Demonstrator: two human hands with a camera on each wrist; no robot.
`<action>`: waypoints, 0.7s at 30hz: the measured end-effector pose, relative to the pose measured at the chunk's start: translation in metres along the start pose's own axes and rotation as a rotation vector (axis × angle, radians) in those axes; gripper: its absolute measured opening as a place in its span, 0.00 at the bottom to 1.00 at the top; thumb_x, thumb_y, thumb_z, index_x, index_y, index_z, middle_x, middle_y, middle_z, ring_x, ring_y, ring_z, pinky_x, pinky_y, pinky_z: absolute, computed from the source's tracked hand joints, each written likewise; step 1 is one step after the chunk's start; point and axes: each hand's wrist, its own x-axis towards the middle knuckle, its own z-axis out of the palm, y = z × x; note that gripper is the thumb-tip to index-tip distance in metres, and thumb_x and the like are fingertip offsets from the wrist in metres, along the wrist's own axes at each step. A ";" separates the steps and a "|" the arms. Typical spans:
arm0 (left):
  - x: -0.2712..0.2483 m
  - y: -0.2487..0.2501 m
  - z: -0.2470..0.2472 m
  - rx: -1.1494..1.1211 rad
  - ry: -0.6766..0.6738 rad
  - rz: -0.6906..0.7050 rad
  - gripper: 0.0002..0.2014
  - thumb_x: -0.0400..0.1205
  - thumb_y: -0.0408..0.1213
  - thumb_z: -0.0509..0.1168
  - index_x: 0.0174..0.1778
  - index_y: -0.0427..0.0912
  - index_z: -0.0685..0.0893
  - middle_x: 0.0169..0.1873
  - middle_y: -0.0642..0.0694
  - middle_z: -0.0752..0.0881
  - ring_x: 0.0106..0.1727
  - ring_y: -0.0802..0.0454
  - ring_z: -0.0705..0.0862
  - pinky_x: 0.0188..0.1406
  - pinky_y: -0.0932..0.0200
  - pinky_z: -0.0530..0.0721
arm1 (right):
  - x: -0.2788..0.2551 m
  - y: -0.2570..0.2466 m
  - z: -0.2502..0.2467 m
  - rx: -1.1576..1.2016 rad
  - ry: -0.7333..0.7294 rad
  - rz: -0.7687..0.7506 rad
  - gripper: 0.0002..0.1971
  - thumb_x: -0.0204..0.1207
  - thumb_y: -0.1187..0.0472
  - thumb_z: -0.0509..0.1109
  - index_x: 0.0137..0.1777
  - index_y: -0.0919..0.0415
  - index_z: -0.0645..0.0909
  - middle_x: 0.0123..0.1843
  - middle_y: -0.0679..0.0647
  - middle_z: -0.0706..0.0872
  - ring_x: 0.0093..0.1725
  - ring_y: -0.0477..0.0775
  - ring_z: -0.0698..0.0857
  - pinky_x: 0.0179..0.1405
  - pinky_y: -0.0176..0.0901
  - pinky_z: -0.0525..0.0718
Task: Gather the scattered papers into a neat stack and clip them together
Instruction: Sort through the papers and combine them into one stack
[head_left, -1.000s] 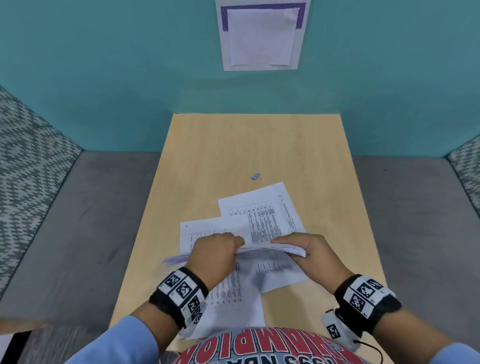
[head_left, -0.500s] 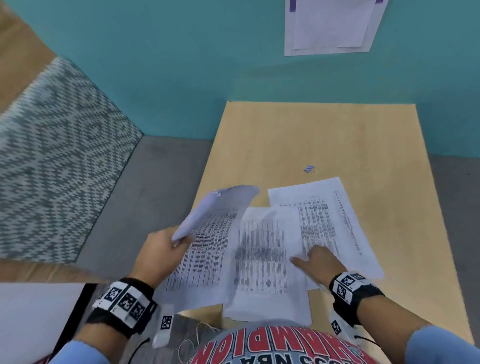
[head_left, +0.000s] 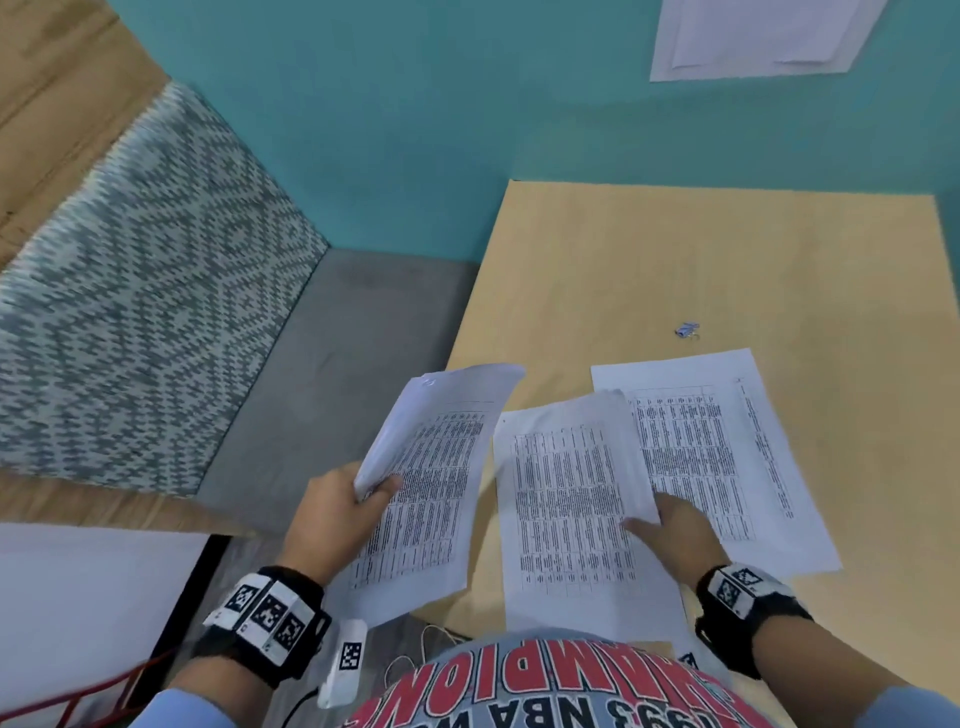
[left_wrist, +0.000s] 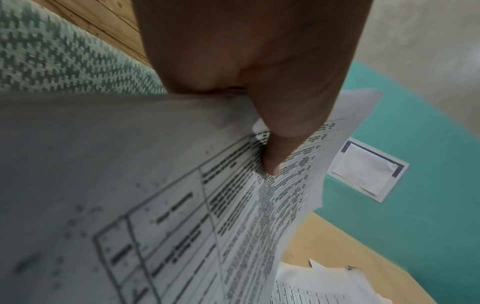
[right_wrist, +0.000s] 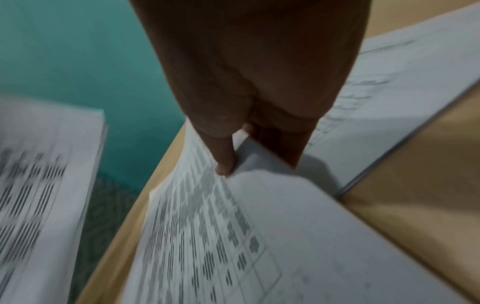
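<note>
Grey-and-white zigzag fabric (head_left: 130, 291) fills the left of the head view, with a strip of wood floor (head_left: 57, 88) at the upper left and a grey cushion (head_left: 332, 358) running toward the centre. At lower left of centre, the left hand (head_left: 332, 519) pinches a small sheaf of printed sheets (head_left: 431, 483) by its left edge — thumb on top, fingers underneath — and holds it lifted, off the left edge of the bench (head_left: 727, 270), its upper corner curling over. The left wrist view shows the thumb (left_wrist: 272, 156) pressed onto the printed table of the top sheet. Just right of that, at the centre of the frame, a second printed sheet (head_left: 566, 499) lies on the pale wooden bench, its right edge raised. The right hand (head_left: 670, 525) has this edge between thumb and fingers; the right wrist view shows the thumb (right_wrist: 223, 162) on the printed face and fingers curled beneath, so it is pinching the sheet. Further right a third sheet (head_left: 727, 441) lies flat on the bench, partly under the middle one. Above it, apart from all the papers, a small binder clip (head_left: 687, 329) sits on bare wood. A teal wall (head_left: 467, 104) stands behind, with a white notice (head_left: 753, 36) at the upper right — both wrists wear black bands with square markers.
</note>
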 end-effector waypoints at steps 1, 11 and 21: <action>0.002 0.003 0.000 0.008 -0.006 0.002 0.23 0.84 0.49 0.75 0.32 0.34 0.80 0.20 0.51 0.73 0.20 0.54 0.67 0.21 0.60 0.68 | -0.003 0.002 -0.011 0.083 -0.006 0.021 0.07 0.84 0.58 0.76 0.43 0.52 0.86 0.33 0.46 0.92 0.33 0.53 0.90 0.33 0.41 0.83; 0.018 0.044 0.021 0.033 -0.051 0.099 0.25 0.84 0.47 0.76 0.30 0.33 0.77 0.19 0.51 0.72 0.20 0.51 0.68 0.23 0.57 0.68 | 0.007 0.038 -0.113 0.102 0.345 0.227 0.37 0.74 0.55 0.86 0.72 0.81 0.78 0.74 0.74 0.84 0.73 0.75 0.83 0.74 0.64 0.78; 0.014 0.061 0.034 0.032 -0.044 0.092 0.26 0.83 0.47 0.77 0.28 0.35 0.75 0.18 0.53 0.71 0.16 0.57 0.65 0.16 0.67 0.64 | 0.048 0.046 -0.116 -0.324 0.474 0.366 0.62 0.42 0.37 0.94 0.73 0.69 0.72 0.71 0.70 0.77 0.70 0.72 0.78 0.62 0.66 0.84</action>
